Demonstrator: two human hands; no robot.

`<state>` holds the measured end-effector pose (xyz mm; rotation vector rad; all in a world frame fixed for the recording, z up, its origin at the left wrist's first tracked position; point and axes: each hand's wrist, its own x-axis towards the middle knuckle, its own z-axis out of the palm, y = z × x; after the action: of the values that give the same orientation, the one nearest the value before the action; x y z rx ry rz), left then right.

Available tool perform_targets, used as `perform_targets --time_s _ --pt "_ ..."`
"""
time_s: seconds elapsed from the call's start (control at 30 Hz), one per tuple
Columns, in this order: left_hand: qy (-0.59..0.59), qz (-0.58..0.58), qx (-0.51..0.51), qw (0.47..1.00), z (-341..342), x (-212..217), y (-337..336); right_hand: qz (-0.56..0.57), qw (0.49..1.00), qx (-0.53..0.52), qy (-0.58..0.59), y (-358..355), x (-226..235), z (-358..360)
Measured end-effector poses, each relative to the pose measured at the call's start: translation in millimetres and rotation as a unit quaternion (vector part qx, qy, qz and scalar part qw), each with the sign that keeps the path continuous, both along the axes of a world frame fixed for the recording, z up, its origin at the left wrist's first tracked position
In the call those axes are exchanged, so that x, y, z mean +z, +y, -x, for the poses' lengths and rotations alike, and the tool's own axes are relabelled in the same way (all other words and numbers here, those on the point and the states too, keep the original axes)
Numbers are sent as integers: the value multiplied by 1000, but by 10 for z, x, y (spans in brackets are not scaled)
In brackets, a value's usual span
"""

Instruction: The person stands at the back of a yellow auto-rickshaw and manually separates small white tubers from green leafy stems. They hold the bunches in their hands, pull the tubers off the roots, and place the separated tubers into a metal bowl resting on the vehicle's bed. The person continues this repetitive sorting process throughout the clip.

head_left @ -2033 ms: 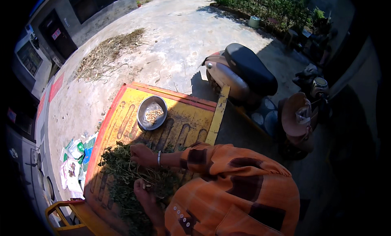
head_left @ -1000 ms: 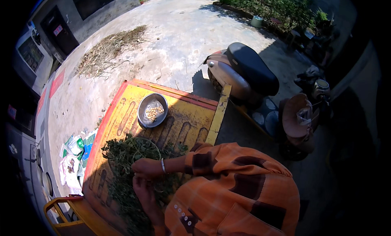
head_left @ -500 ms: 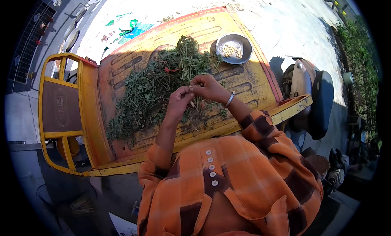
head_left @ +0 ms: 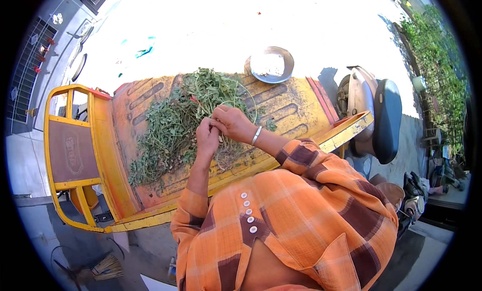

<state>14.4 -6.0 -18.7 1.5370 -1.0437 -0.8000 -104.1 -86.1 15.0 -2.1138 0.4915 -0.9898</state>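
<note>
The whole view has swung round in the last two seconds: the sunlit yard [head_left: 201, 25], its concrete plain to see then, is now mostly burnt-out white along the top, with a barred window [head_left: 30, 73] at the left and a leafy garden strip [head_left: 427, 65] at the right. Below lies a ribbed metal cargo bed [head_left: 296, 99], yellow and scuffed, with a brown panel [head_left: 73, 150] in the yellow frame at its left end. A scooter [head_left: 385, 120] with a dark seat stands just beyond the bed's right end. At the near edge is the person's orange checked shirt [head_left: 286, 200]. A heap of green plants [head_left: 163, 125] spreads from the middle of the bed towards its left end, with pale, stringy stems or roots nearer the near edge. A round metal bowl [head_left: 288, 65] sits near the bed's far right corner, its contents washed out by glare. The left hand [head_left: 207, 138] and right hand [head_left: 233, 123], apart two seconds ago, now meet at the fingertips over the heap's near right side; that suggests both are busy at one small spot, but I cannot tell whether either is closed on anything. A silvery bracelet [head_left: 256, 135] circles the right wrist, and a small red piece [head_left: 194, 98] shows among the leaves
</note>
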Motion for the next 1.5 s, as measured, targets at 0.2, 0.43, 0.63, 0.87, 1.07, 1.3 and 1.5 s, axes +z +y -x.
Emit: perform_targets --time_s 0.2,0.43,0.63,0.87,1.07,1.3,1.5 --pt "116 -25 29 993 -179 -70 -6 -553 810 -110 -160 -622 -161 292" --pt "132 -9 49 990 -607 -208 93 -724 592 -287 -208 -1982 -1672 1036" --pt "60 -133 26 989 -562 -153 99 -632 649 -366 -211 -2644 -1451 1255" --pt "29 -162 -23 986 -369 49 -37 -383 869 -314 3 -2752 -1312 1693" --pt "19 -134 -1 991 -368 19 167 -456 878 -144 -14 -1650 -185 1459" --pt "-101 -48 -71 991 54 535 -5 -122 984 -104 79 -210 310 1959" --pt "-212 -29 -166 963 389 870 592 -95 974 -105 177 525 98 1948"
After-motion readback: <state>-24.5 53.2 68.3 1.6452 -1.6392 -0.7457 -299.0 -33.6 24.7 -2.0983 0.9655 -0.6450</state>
